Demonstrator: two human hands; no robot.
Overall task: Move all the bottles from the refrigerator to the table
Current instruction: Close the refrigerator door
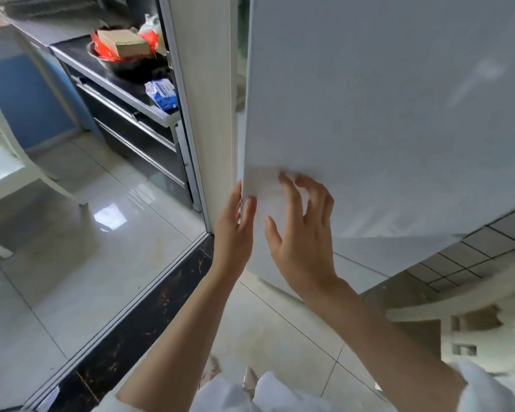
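Observation:
A white refrigerator door [384, 114] fills the upper right of the head view. My left hand [234, 230] is at the door's left edge, fingers curled around it near the lower corner. My right hand [301, 233] rests flat against the door's front face just beside the left hand, fingers spread. The inside of the refrigerator is hidden behind the door, and no bottles are visible.
A white door frame post [208, 114] stands just left of the door. Beyond it a dark kitchen counter [122, 93] holds a pan with a box and packets. A white chair [9, 173] stands at the left on a glossy tiled floor [107, 248]. A dark threshold strip [149, 316] crosses the floor.

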